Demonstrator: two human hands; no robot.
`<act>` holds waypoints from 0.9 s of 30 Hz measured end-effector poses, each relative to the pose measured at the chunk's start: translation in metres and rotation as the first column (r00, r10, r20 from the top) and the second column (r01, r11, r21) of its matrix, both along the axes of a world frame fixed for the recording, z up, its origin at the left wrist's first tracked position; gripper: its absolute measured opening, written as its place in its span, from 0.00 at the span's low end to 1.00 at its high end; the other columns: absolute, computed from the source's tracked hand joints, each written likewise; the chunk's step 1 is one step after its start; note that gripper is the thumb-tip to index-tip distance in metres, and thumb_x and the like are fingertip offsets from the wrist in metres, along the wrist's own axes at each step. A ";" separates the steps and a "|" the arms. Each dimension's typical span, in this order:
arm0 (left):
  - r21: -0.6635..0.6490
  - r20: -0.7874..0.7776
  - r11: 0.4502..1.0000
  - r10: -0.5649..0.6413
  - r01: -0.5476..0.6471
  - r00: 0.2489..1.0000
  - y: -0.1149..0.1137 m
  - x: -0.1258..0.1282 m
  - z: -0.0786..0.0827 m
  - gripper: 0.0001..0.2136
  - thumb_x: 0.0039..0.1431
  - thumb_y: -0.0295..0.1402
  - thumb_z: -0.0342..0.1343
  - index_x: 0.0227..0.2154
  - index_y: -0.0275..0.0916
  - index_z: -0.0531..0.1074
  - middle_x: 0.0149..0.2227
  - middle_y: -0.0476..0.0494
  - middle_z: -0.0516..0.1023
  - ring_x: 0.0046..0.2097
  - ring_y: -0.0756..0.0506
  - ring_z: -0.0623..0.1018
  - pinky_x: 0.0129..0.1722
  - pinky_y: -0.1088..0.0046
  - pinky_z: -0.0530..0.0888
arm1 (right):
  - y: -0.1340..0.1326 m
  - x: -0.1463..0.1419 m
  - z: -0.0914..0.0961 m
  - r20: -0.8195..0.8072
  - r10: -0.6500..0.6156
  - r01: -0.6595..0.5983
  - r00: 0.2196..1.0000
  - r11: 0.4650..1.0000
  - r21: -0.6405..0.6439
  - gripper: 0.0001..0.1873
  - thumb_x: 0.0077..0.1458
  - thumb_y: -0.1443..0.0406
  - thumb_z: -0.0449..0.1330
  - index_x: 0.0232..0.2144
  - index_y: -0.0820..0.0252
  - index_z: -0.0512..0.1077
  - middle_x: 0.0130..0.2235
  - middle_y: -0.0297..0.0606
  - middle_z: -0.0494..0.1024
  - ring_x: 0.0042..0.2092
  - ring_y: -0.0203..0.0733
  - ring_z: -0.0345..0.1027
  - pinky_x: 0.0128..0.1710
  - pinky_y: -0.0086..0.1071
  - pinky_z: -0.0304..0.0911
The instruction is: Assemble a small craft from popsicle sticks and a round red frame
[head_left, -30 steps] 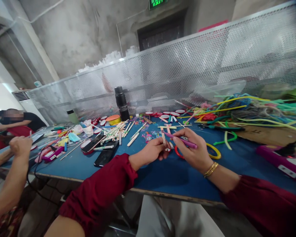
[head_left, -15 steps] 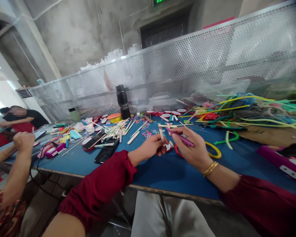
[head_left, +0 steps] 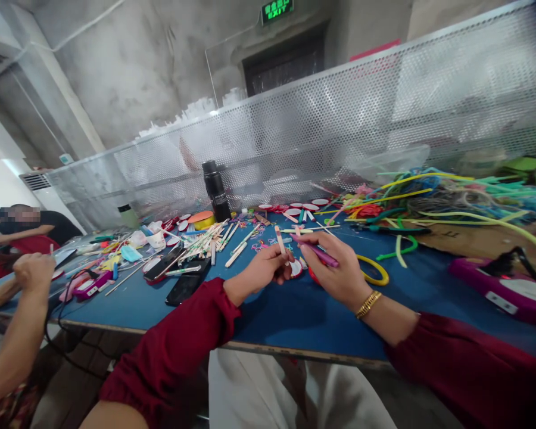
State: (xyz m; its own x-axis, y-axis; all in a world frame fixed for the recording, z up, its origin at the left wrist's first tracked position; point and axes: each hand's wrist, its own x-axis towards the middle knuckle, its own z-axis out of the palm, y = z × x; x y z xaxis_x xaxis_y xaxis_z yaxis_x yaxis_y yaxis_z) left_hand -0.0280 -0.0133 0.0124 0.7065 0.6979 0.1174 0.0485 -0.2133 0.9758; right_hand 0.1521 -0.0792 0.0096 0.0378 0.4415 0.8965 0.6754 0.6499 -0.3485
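Observation:
My left hand (head_left: 268,268) is closed around the lower end of a pale craft stick (head_left: 280,239), which stands nearly upright with a pinkish-orange upper part. In my right hand (head_left: 337,265) is a slim purple pen (head_left: 322,253), gripped as for writing. Its front end points left toward the stick, with a small gap between them. Behind and below my fingers lie a white disc with a red rim (head_left: 296,268) and small coloured loops (head_left: 261,245) on the blue table (head_left: 290,322). A yellow ring (head_left: 377,271) rests beside my right hand.
Left of my hands lie a pile of pale sticks (head_left: 205,241) and a black phone (head_left: 187,285). A black bottle (head_left: 217,193) stands behind. Coloured strands (head_left: 424,190) and a purple power strip (head_left: 500,292) occupy the right. A co-worker's hands (head_left: 33,274) are at the left.
The camera view has shifted slightly, so the table and both hands appear a little farther left. Both hands keep their grips on the stick and pen.

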 end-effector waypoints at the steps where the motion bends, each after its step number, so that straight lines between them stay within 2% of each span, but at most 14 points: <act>1: 0.005 -0.001 1.000 0.001 -0.001 1.000 0.000 0.000 0.000 0.23 0.57 0.56 0.60 0.37 0.39 0.67 0.23 0.52 0.72 0.20 0.52 0.69 0.21 0.75 0.64 | 0.000 0.000 0.000 0.004 0.000 0.000 1.000 1.000 0.000 0.07 0.65 0.65 0.60 0.44 0.53 0.78 0.43 0.38 0.85 0.44 0.46 0.79 0.48 0.41 0.72; 15: -0.005 0.018 1.000 0.015 -0.015 1.000 0.006 0.000 -0.003 0.18 0.60 0.50 0.58 0.39 0.39 0.67 0.22 0.52 0.72 0.20 0.52 0.68 0.22 0.75 0.63 | 0.000 -0.002 0.000 0.020 -0.010 0.011 1.000 1.000 -0.021 0.07 0.64 0.65 0.60 0.43 0.53 0.78 0.40 0.37 0.85 0.43 0.46 0.80 0.46 0.41 0.72; 27: 0.017 0.015 1.000 0.015 -0.016 1.000 0.006 0.001 0.001 0.21 0.59 0.54 0.58 0.38 0.39 0.67 0.21 0.53 0.71 0.20 0.52 0.68 0.22 0.75 0.63 | 0.001 -0.003 -0.002 0.017 -0.002 0.003 1.000 0.999 -0.037 0.07 0.63 0.65 0.61 0.42 0.52 0.78 0.40 0.37 0.85 0.43 0.47 0.79 0.46 0.41 0.72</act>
State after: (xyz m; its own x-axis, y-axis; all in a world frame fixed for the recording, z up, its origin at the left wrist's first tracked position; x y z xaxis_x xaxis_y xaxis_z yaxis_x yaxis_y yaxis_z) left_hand -0.0268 -0.0076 0.0132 0.6938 0.7065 0.1398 0.0373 -0.2291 0.9727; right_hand 0.1487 -0.0786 0.0073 0.0242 0.4742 0.8801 0.6829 0.6351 -0.3609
